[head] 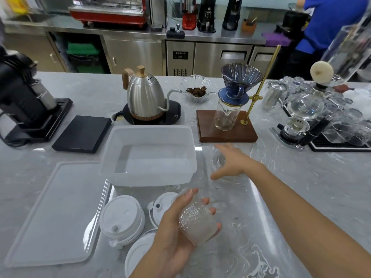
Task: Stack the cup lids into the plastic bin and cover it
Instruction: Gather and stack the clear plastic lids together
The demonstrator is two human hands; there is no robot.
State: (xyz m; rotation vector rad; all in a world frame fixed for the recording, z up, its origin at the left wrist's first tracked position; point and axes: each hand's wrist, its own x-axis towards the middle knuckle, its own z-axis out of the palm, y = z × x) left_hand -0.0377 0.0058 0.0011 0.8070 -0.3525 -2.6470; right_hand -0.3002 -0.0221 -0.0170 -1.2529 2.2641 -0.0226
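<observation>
We held a stack of clear lids [197,222] in our left hand [176,229], the fingers curled round it, while our right hand [230,162] reached forward with straight, spread fingers toward another clear lid [218,159] lying on the counter just under the fingertips. The plastic bin [148,171] stood ahead and to the left of both hands, nearer to the right fingers, its opening facing up. The white lids [122,217] lay just left of the left hand, and the bin cover [54,213] lay farther left.

bin [148,173] behind lids [122,217], cover [54,213] left, kettle [143,97] beyond
</observation>
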